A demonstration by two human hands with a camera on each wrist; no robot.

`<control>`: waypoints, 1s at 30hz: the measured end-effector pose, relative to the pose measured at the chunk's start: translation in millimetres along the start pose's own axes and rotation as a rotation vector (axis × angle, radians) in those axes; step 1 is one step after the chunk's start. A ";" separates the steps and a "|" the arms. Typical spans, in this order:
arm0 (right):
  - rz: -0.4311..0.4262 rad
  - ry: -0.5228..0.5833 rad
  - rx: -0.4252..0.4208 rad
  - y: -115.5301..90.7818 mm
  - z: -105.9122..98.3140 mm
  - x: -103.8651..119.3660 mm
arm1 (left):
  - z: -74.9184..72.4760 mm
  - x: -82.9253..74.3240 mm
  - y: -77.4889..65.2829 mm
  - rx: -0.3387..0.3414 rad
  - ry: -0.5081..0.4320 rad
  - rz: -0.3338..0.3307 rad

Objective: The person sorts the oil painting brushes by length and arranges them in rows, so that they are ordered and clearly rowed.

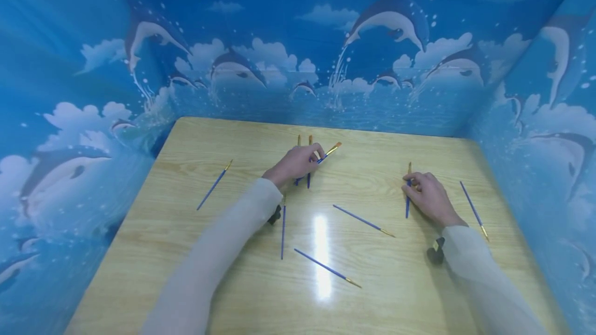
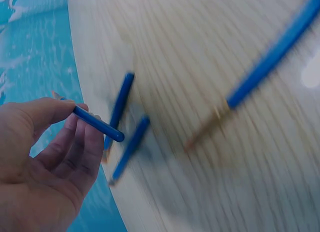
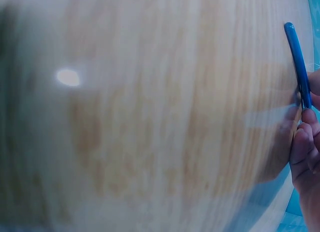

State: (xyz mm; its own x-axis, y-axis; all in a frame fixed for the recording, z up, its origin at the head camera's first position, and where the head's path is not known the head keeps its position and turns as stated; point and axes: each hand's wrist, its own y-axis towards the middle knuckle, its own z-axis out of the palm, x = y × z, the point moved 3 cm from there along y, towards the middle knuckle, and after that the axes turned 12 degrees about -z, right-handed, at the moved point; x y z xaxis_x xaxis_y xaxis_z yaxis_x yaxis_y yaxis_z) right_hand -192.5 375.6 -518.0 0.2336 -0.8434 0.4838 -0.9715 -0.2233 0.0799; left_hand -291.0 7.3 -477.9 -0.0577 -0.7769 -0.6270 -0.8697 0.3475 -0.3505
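Note:
My left hand pinches a blue-handled paintbrush between thumb and fingers, its flat bristle end pointing up and right. In the left wrist view the same paintbrush shows its blue handle end beyond the thumb. Two more paintbrushes lie close under that hand, one with its handle below the fingers, the other with its tip above them. On the right, my right hand pinches another paintbrush by its middle, bristles toward the far edge. The right wrist view shows this brush's blue handle close over the table.
Several loose paintbrushes lie spread about: one at the left, one beside the left sleeve, two at mid-table, one at the right. The wooden table is bordered by a blue dolphin-print curtain at its back and sides.

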 end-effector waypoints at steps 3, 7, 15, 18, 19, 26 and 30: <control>0.002 -0.003 -0.004 -0.4 0.6 -1.3 | -8.4 12.1 -0.1 -0.034 -0.008 -0.022; 0.001 -0.001 -0.002 -0.6 2.1 -3.7 | -17.7 26.7 -1.3 -0.085 -0.019 -0.066; 0.006 -0.007 -0.002 -0.9 2.5 -3.9 | -29.6 48.9 -1.5 -0.191 -0.071 -0.144; 0.004 -0.009 -0.005 -0.6 1.8 -4.4 | -31.0 53.9 -1.6 -0.218 -0.086 -0.171; 0.004 -0.009 -0.005 -0.4 1.7 -4.8 | -31.1 55.3 -1.9 -0.224 -0.092 -0.179; -0.006 0.000 -0.006 0.0 1.0 -1.9 | -25.9 60.9 -3.2 -0.263 -0.114 -0.215; -0.001 -0.007 -0.009 1.1 0.5 0.2 | -22.4 60.6 -2.5 -0.287 -0.103 -0.231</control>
State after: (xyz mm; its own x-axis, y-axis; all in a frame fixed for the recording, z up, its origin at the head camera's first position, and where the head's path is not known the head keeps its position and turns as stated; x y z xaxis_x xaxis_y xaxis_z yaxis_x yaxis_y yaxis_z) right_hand -193.5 374.9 -518.3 0.2350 -0.8466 0.4775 -0.9715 -0.2197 0.0886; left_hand -303.3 -52.4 -499.4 0.1924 -0.7557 -0.6261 -0.9569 -0.0031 -0.2904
